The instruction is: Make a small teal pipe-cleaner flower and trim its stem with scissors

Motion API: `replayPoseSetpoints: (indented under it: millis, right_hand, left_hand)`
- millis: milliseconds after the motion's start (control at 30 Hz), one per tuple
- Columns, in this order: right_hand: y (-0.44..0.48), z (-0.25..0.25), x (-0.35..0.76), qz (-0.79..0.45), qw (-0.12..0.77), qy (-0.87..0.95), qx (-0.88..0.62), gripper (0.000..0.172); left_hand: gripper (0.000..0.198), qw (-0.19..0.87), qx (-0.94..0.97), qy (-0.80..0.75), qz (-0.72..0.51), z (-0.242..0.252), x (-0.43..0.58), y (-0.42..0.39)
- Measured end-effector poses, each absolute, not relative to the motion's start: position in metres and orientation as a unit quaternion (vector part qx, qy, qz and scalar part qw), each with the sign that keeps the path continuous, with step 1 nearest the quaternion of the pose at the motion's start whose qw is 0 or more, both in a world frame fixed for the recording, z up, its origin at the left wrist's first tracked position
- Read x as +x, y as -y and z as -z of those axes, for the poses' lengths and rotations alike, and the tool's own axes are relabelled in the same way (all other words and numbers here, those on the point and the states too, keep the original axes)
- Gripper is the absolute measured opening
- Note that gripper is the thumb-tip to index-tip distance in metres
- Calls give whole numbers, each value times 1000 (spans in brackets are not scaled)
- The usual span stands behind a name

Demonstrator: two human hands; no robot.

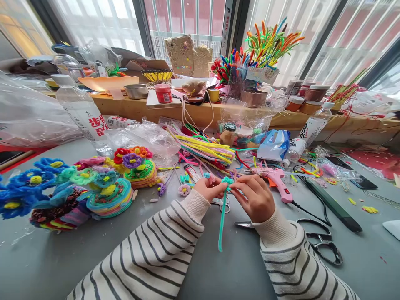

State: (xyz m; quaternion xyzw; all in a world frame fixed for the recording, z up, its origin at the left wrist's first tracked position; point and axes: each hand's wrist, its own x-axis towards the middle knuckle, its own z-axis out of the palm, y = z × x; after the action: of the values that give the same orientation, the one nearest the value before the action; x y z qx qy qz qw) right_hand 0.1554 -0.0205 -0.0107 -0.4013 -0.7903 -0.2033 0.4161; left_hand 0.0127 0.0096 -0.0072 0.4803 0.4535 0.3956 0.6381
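Between my two hands is a turquoise pipe cleaner flower (227,181), its head small and looped. A straight turquoise tail hangs from it toward the table. My left hand (208,189) pinches the flower from the left, thumb pointing right. From the other side, the fingertips of my right hand (254,196) are closed on the flower's edge. Small scissors (225,205) lie partly hidden behind the hands. Larger black-handled scissors (321,241) rest under my right wrist, their blade tip showing at its left.
A pink glue gun (278,183) lies right of my hands, its cord trailing over the table. Pipe cleaner flower pots (109,198) stand at the left. Behind are a pile of pipe cleaners (203,146), a glass jar (228,134) and water bottles (83,110). A dark green bar (337,208) lies at right.
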Motion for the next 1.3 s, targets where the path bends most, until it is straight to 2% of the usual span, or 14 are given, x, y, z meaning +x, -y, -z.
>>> replayPoseSetpoints:
  millis: [233,467,500,633,767,1100,1300]
  right_hand:
    - [20,14,156,126,420,799,-411,7]
    - [19,13,155,58,455,779,-428,4]
    - [19,12,155,34,466,771,-434,5]
    - [18,12,153,-161,494,703,-486,36]
    - [17,17,152,-324,453,645,-524,30]
    - [16,21,152,-316,437,635,-553,23]
    - [16,13,155,-289,394,692,-532,20]
  left_hand:
    - [19,496,607,-469,-407,12,6,-8]
    - [21,518,598,-468,-394,13,7,-9]
    - [22,529,590,-467,-392,12,7,-10]
    - [24,550,542,-490,-405,10,9,-9]
    - [27,574,526,-478,-408,11,11,-8]
    - [35,669,480,-455,-338,13,10,-10]
    - [20,600,524,-481,-366,16,11,-8]
